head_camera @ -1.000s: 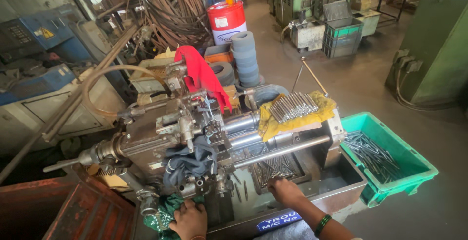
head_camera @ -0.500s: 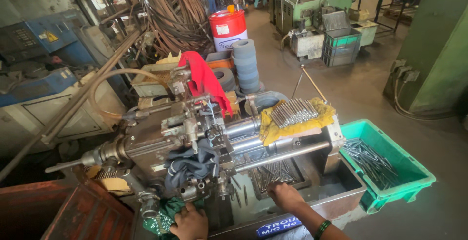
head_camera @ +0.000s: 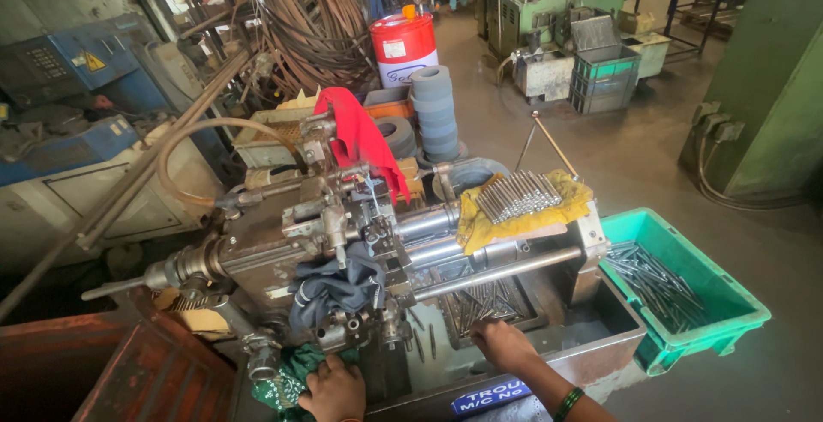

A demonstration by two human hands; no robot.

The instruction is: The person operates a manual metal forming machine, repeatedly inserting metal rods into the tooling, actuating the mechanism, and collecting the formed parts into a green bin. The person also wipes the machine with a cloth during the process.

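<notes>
I look down on a greasy metal lathe-like machine (head_camera: 343, 233) with a dark rag (head_camera: 330, 289) draped over its middle. My left hand (head_camera: 334, 390) rests closed on a green cloth (head_camera: 287, 375) at the machine's front. My right hand (head_camera: 501, 342) reaches into the metal tray (head_camera: 600, 349) below the machine, fingers curled among thin steel rods (head_camera: 484, 302); what it grips is hidden. Finished rods (head_camera: 519, 193) lie in a bunch on a yellow cloth (head_camera: 480, 225) atop the machine.
A green plastic crate (head_camera: 686, 336) with more rods stands at the right. A red cloth (head_camera: 360, 135), a red-and-white drum (head_camera: 403, 45), stacked grey discs (head_camera: 437, 113) and coiled wire (head_camera: 313, 11) lie behind. A red metal bin (head_camera: 103, 371) sits at lower left.
The view has shifted slightly; my right hand has moved a little deeper among the rods in the tray. My left hand stays on the green cloth.
</notes>
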